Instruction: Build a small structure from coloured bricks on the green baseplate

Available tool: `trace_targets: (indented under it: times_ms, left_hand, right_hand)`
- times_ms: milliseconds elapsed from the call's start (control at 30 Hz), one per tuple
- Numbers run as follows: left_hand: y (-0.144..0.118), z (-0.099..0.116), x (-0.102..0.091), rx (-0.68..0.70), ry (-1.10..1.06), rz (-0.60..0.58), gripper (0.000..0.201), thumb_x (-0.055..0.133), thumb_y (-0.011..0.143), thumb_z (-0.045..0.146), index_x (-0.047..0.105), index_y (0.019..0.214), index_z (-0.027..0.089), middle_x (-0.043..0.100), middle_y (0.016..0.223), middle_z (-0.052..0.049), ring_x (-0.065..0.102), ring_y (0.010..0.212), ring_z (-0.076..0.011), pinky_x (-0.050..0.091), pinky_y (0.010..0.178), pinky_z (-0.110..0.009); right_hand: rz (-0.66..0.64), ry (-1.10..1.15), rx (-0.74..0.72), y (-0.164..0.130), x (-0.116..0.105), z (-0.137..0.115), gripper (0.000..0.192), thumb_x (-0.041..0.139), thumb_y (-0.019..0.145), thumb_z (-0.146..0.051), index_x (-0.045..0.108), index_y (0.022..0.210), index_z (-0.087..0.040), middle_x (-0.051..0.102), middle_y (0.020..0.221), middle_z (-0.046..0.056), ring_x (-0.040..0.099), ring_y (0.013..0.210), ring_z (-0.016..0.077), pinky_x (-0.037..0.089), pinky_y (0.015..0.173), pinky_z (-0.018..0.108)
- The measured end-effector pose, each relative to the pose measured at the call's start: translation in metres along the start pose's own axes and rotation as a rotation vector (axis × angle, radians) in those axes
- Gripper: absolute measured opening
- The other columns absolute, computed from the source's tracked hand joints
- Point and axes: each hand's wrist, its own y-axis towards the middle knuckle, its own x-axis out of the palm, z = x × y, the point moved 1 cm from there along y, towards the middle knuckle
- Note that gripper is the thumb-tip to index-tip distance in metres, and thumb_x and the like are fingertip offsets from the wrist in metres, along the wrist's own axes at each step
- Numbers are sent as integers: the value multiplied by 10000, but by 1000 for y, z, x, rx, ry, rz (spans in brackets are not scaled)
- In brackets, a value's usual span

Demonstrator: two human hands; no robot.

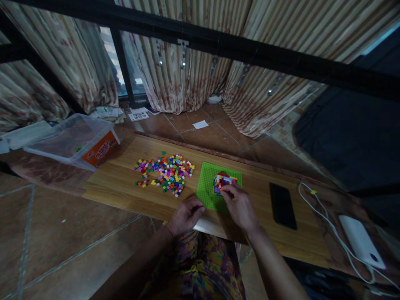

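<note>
Nearest, the left hand [186, 215] rests loosely curled at the near left corner of the green baseplate [208, 187], fingers bent onto the board's edge; whether it pinches anything cannot be told. The right hand [240, 207] lies just right of it, fingers reaching forward and touching the small brick build [223, 181] that sits on the plate's far right part. Its fingertips hide the build's near edge, so a held brick cannot be made out. One baseplate, one build, both on the wooden table [125, 187]. Left of the plate, well apart from the hands, lies one loose pile of coloured bricks [165, 170], too small and many to count. Right of the hands is one black phone [283, 205]. Farther left, one clear plastic tub [73, 141], its left end hard to make out
</note>
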Motion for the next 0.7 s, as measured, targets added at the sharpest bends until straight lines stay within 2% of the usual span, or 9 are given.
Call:
trace_targets:
  times_ms: [167,433,700]
  left_hand:
    - [-2,-5,5,11,72,-5,132,504,882,258,583,825,169,567,787,-36,537,792,-157,424,696,-270]
    - [-2,-5,6,15,90,-2,101,503,868,213,568,800,177,561,777,-26,533,781,-150,414,686,-265]
    - [-2,-5,6,19,96,1,76,506,855,190,569,814,174,563,781,-24,527,783,-150,414,688,-266]
  right_hand:
    - [-61,-190,-64,11,6,2,174,491,894,-174,646,817,-195,664,855,56,618,820,194,441,762,298]
    - [-169,-508,-15,24,7,-12,172,506,866,-123,649,782,-168,674,831,71,618,782,187,408,713,273]
    - [-196,-604,-88,25,10,-16,178,486,867,-112,651,829,-166,678,901,84,615,788,191,392,670,278]
